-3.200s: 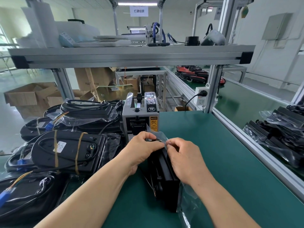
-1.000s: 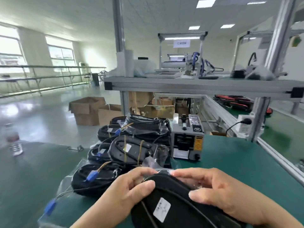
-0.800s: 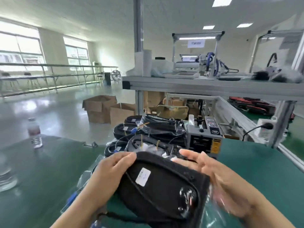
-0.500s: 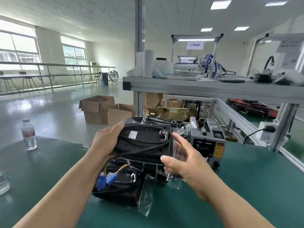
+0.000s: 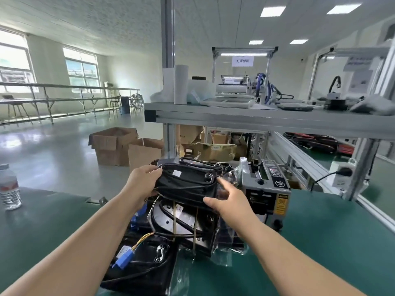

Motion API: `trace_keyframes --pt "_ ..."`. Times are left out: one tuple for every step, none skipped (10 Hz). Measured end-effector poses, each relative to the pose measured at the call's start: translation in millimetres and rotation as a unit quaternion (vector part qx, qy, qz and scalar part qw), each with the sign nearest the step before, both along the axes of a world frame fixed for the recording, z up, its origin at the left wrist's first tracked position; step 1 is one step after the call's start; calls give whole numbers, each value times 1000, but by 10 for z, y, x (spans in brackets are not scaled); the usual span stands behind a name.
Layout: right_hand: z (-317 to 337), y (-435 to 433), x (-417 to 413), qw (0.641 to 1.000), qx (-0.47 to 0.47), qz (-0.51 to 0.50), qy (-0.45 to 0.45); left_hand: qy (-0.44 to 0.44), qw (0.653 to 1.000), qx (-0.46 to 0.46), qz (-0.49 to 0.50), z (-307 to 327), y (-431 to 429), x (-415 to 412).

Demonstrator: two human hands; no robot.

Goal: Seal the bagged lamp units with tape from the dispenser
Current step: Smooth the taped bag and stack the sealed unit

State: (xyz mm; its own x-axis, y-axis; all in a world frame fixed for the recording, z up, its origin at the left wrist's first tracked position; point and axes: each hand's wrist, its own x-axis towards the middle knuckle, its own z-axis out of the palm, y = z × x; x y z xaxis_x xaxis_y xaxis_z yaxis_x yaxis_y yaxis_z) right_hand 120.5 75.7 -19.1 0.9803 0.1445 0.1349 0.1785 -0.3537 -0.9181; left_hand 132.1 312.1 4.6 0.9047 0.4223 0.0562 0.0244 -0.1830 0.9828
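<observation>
A: Holding what?

B: Gripping the bagged lamp unit [image 5: 186, 185] from both ends: with the left hand [image 5: 142, 184] curled round the left end, with the right hand [image 5: 229, 200] at the right end, thumb beneath, fingers up the far side.

A: Resting anywhere?

B: Hard to tell (lifted, or just touching the heap below). Lying flat, label up, over the pile of lamp units [image 5: 181, 223], black, in clear bags, some banded with tan straps.

A: And beside that?

B: Just right of the right hand, the tape dispenser [image 5: 265, 189], grey, with a yellow warning label on its front. Standing on the green table [image 5: 320, 242], like the pile.

A: Further out?

B: Far to the left, upright on the green surface, a water bottle [image 5: 8, 189]. Beyond, on the floor, two open cardboard boxes [image 5: 119, 146]. Above the dispenser, a metal shelf [image 5: 256, 119] loaded with equipment; to the right, a socket [image 5: 342, 174] with a plug in it.
</observation>
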Motion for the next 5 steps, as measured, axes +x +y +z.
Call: trace_keyframes --pt "-130 -11 -1 1000 -11 -11 -5 -4 999 43 23 -78 16 14" --pt "-251 -35 -12 999 -31 -17 9 13 993 106 57 -106 12 -3" --pt "-339 -29 -7 999 -33 -17 38 27 989 128 69 -133 -39 -7" --pt "-343 -44 -9 997 -49 -31 52 -6 984 148 99 -21 -172 -111" --pt "-379 -34 -62 998 -28 -41 42 -148 963 151 165 -13 -360 -502"
